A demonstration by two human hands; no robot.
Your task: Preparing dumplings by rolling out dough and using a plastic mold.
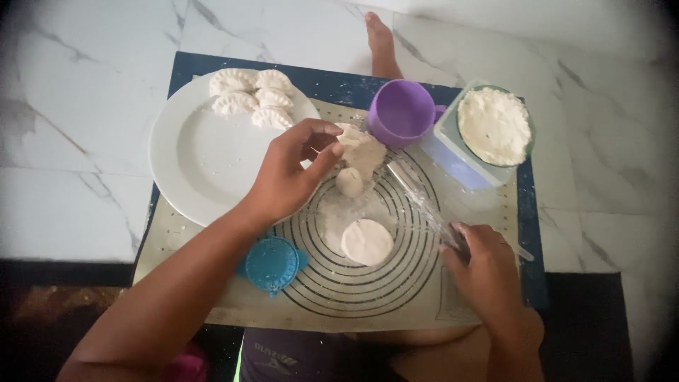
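My left hand (288,173) reaches over the rim of the white plate (191,159) and pinches the edge of a lump of white dough (364,150). A small dough ball (349,182) lies just below the lump. A flat round disc of dough (367,242) rests on the baking mat (396,283), which is printed with circles. My right hand (488,272) grips the near end of a clear rolling pin (417,194) that lies slanted across the mat.
Several shaped dumplings (249,97) sit at the plate's far edge. A blue round dumpling press (272,263) lies by my left forearm. Behind stand a purple cup (401,111) and a bowl of white filling (494,125) on a pale container (453,152). My foot (380,39) rests beyond, on the marble floor.
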